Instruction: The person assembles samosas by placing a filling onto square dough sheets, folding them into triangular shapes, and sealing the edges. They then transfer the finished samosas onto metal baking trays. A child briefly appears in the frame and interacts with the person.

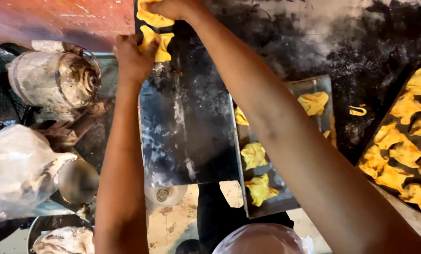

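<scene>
Seen from above, two bare arms reach forward over a dark, smeared metal sheet (pixel 187 131). The left hand (pixel 134 57) is curled shut around a yellow, folded piece of dough (pixel 157 43) at the sheet's far end, fingers pinching one edge. The right hand (pixel 173 8), partly cut off by the top of the frame, rests closed on a second yellow piece (pixel 154 19) just beyond the first; how its fingers sit cannot be told. Doing this well seems to call for a light pinch, so the soft folds keep their shape, and for keeping the two pieces apart so they do not stick. The dough is bright yellow, thin and ruffled, like a crimped dumpling. More such pieces lie on a tray (pixel 309 84) beside the sheet, under the right arm, and on another tray (pixel 384 122) further right. A battered metal pot (pixel 55 77) and a plastic bag (pixel 17 164) sit at the left.
</scene>
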